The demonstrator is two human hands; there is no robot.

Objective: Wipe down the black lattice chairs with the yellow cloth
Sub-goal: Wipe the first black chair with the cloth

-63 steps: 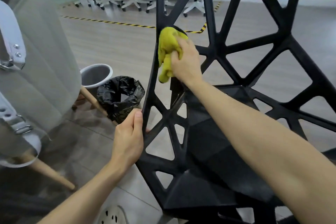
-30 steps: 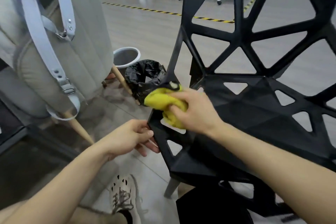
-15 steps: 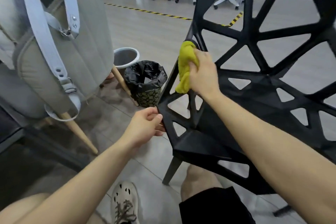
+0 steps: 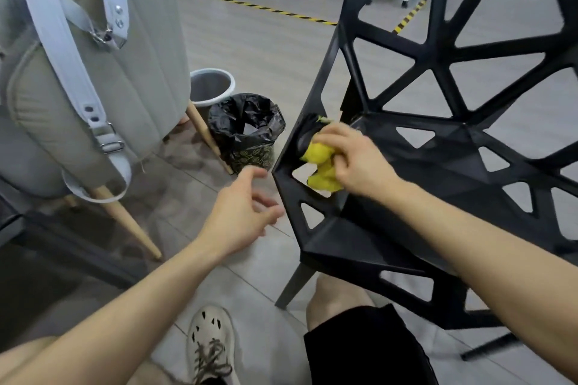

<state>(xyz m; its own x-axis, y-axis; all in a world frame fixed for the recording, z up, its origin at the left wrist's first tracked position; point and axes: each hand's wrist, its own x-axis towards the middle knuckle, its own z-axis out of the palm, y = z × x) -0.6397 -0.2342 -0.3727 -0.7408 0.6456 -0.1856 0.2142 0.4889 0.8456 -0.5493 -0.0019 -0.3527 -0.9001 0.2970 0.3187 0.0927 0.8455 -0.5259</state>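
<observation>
Right hand (image 4: 356, 162) grips bunched yellow cloth (image 4: 320, 166), presses it on left edge of black chair (image 4: 406, 147), where seat meets back. Left hand (image 4: 240, 216) loose, fingers spread, holds nothing, just beside chair edge, not touching. Hands apart. Black-bagged bin (image 4: 247, 134) and grey bin (image 4: 211, 86) on floor behind left hand. Grey chair (image 4: 93, 78) with straps at left. Shoe (image 4: 211, 344) at bottom.

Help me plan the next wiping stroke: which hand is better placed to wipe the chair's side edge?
Right. The right hand grips the yellow cloth against the black lattice chair at its side edge; the left hand is open beside the chair, holding nothing.
</observation>
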